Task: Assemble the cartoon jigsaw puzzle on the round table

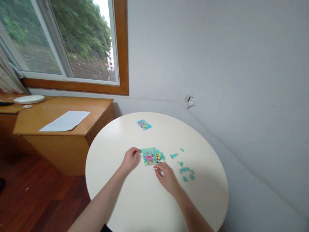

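A small, partly assembled cartoon jigsaw puzzle (pixel 153 156) lies near the middle of a round cream table (pixel 125 193). My left hand (pixel 130 159) rests with curled fingers against the puzzle's left edge, its fingertips touching the corner. My right hand (pixel 165 175) sits just below the puzzle's lower right edge, fingers pinched on a small pale piece. Several loose teal puzzle pieces (pixel 186 170) lie scattered to the right of the puzzle. A small reference picture card (pixel 144 124) lies farther back on the table.
A wooden cabinet (pixel 60 141) with a white sheet of paper (pixel 65 120) stands at the left under a window (pixel 72 42). A white plate (pixel 29 99) sits on a farther counter. A wall socket (pixel 189 100) is behind the table. Dark wood floor lies at the lower left.
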A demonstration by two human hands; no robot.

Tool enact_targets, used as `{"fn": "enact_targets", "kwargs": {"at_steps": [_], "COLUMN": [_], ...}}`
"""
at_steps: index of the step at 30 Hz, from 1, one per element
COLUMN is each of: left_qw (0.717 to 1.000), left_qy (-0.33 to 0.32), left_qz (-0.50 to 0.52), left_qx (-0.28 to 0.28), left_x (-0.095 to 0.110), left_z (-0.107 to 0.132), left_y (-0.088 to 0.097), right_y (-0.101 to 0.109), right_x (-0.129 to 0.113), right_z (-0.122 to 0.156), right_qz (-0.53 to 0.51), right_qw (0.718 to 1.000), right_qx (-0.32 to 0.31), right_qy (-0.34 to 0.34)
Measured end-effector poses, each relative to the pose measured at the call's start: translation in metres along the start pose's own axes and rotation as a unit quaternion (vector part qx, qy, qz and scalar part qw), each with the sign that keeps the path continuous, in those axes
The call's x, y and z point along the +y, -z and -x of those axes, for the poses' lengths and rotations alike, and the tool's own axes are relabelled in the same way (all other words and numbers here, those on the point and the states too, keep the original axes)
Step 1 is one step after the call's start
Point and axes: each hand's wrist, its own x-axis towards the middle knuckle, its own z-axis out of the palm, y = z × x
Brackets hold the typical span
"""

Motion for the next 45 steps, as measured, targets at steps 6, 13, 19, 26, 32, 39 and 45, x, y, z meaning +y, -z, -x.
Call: {"fn": "enact_targets", "kwargs": {"at_steps": [6, 13, 19, 26, 32, 39, 45], "left_qw": [1.0, 1.0, 0.999, 0.998, 0.997, 0.995, 0.993], "left_qy": [-0.005, -0.015, -0.037, -0.065, -0.054, -0.037, -0.034], "left_qz": [-0.003, 0.005, 0.001, -0.006, -0.014, -0.013, -0.006], "left_qx": [-0.01, -0.014, -0.012, 0.018, 0.053, 0.087, 0.117], "left_x": [0.003, 0.0, -0.004, 0.001, 0.004, 0.001, -0.004], "left_z": [0.0, -0.002, -0.002, 0.002, 0.009, 0.007, 0.005], "left_y": [0.0, -0.002, -0.006, -0.004, -0.001, 0.0, 0.001], "right_y": [-0.001, 0.0, 0.001, -0.006, -0.007, 0.009, 0.045], "right_x": [0.002, -0.003, -0.002, 0.007, -0.001, -0.011, -0.05], "right_z": [0.0, 0.001, 0.0, 0.001, 0.003, -0.018, -0.094], "right_qz": [0.014, 0.033, 0.043, 0.183, 0.193, 0.191, 0.214], "right_qw": [1.0, 0.999, 0.998, 0.978, 0.981, 0.981, 0.975], "right_qx": [0.007, 0.012, 0.046, 0.1, 0.003, 0.006, 0.065], "right_qy": [0.009, 0.005, 0.001, -0.031, -0.026, -0.032, 0.011]}}
